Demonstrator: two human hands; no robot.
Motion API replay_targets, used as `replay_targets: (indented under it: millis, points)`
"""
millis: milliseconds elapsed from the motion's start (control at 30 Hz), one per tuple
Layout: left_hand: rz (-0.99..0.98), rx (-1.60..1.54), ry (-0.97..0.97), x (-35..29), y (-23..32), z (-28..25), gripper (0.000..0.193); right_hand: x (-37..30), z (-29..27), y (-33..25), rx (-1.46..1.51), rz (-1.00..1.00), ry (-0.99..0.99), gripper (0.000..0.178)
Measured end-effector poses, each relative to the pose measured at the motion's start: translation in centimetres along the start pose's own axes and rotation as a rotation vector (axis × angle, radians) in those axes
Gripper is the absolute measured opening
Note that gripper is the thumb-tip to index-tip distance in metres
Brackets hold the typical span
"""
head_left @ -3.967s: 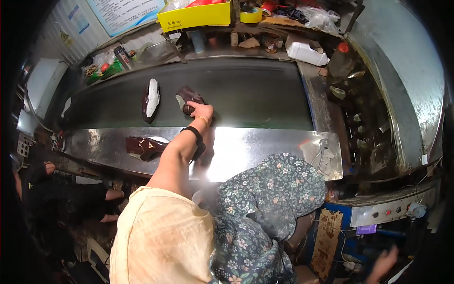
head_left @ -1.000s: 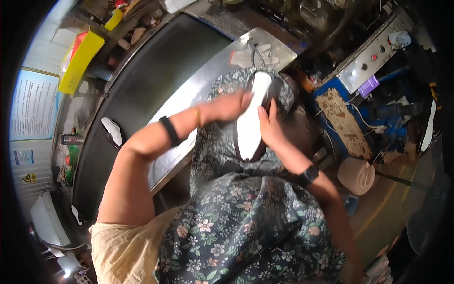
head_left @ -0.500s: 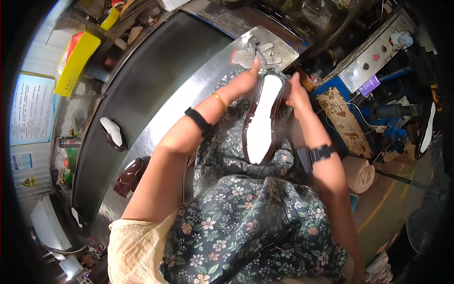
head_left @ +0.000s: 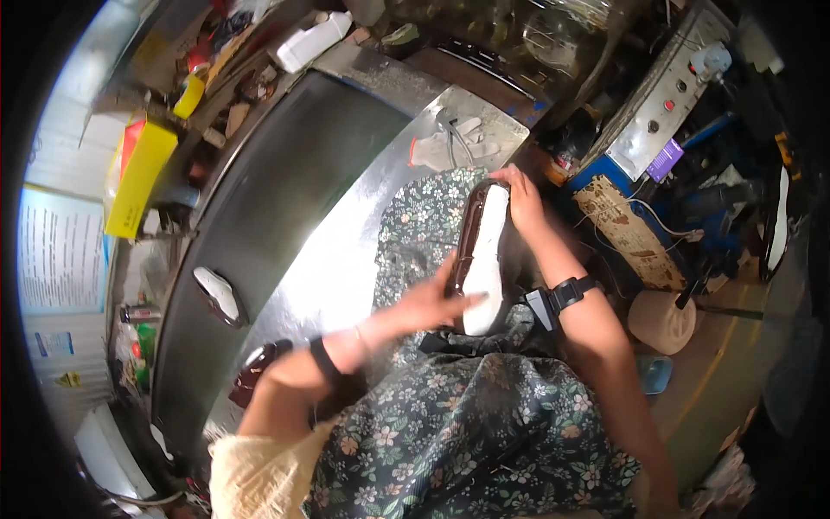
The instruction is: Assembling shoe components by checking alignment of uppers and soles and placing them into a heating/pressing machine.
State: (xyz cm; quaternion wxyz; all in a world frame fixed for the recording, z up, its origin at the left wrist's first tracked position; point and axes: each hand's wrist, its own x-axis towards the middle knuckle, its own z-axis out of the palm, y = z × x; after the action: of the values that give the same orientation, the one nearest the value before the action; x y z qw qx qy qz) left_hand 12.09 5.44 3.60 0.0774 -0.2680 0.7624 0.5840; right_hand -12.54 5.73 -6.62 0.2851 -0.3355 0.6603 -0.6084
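A glossy dark brown shoe (head_left: 484,246) with a white underside facing up lies lengthwise over my apron-covered lap. My right hand (head_left: 524,206) is wrapped round its far end, fingers at the tip. At the near left side, my left hand (head_left: 432,301) grips the shoe's edge, one finger across the white underside; motion blurs it slightly. Beyond the shoe, a pale work glove (head_left: 441,149) and metal pincers (head_left: 458,143) lie on the metal bench top (head_left: 320,259).
To the left, a dark conveyor belt (head_left: 259,199) carries another white-bottomed shoe (head_left: 218,297). A brown shoe (head_left: 258,372) sits on the bench by my left arm. A control panel (head_left: 666,104) stands at the far right, above a beige plastic jug (head_left: 661,320).
The shoe has come nearer and tilted, showing more of its brown left side. My left hand has moved from the far end to the near end; my right hand stays at the far end.
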Motion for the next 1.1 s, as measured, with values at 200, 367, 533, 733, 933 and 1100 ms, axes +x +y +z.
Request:
replay_targets:
  millis: [200,367,533,733,933,1100]
  points:
    - [0.115,-0.751,0.068,0.6,-1.7,4.0,0.093,1.8,-0.2,0.7,0.017,-0.017,0.016,0.042]
    - [-0.134,-1.274,-0.063,-2.1,-3.6,-3.7,0.048,3.2,-12.9,-5.3,-0.349,-0.172,-0.086,0.031]
    - [-0.017,0.28,0.438,-6.4,-1.1,-9.1,0.066,-3.0,-33.6,-21.7,-1.308,-0.076,0.327,0.029]
    - [-0.022,0.997,0.405,-6.3,-12.7,-3.3,0.074,-7.2,-45.3,-21.5,-1.388,0.159,0.957,0.084]
    - [0.188,0.29,0.699,-4.1,-10.0,-4.3,0.039,-8.8,-41.2,-20.1,-1.456,-0.187,0.915,0.063]
    - [0.554,0.036,0.581,0.5,2.1,-0.7,0.027,-12.0,-29.5,-18.2,-0.531,-0.449,0.68,0.064]
